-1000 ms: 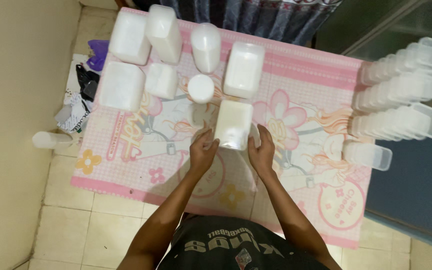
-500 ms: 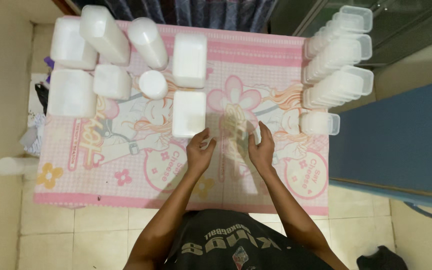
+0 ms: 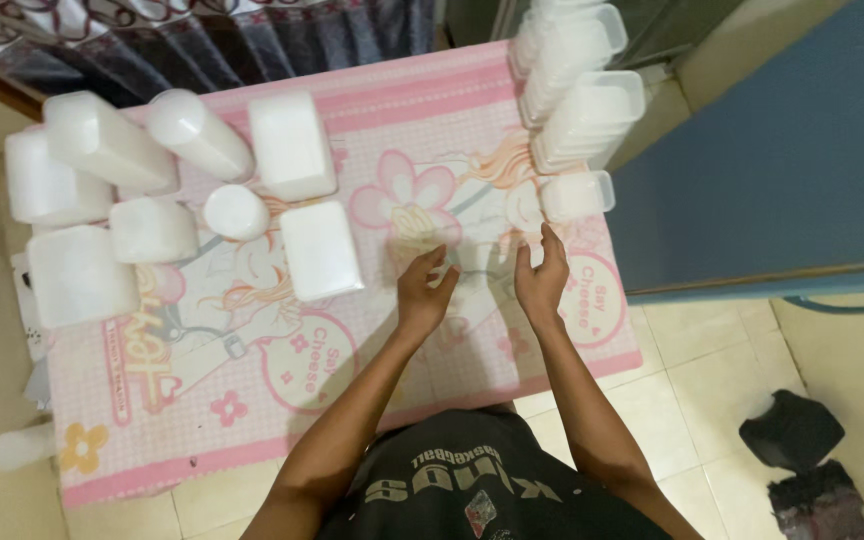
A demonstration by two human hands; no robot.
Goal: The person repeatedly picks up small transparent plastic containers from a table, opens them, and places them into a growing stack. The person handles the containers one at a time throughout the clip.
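L hand [image 3: 425, 293] and R hand [image 3: 542, 281] both open, fingers spread, either side of a clear lid [image 3: 480, 268]; it looks blurred, so can't tell if fingers touch or grip it; lid sits over the pink cloth [image 3: 252, 400] on the worktop, mid-right; white tub [image 3: 320, 250] just left of L hand; clear tub [image 3: 577, 195] just beyond R hand, w/ tub stacks [image 3: 582, 90] behind; more white tubs [image 3: 82, 270] far left.

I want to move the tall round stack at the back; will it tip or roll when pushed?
Probably tips: the round stack is tall and narrow. Once down, its round sides would likely let it roll on the cloth. It looks like thin, light plastic, so it should slide easily.
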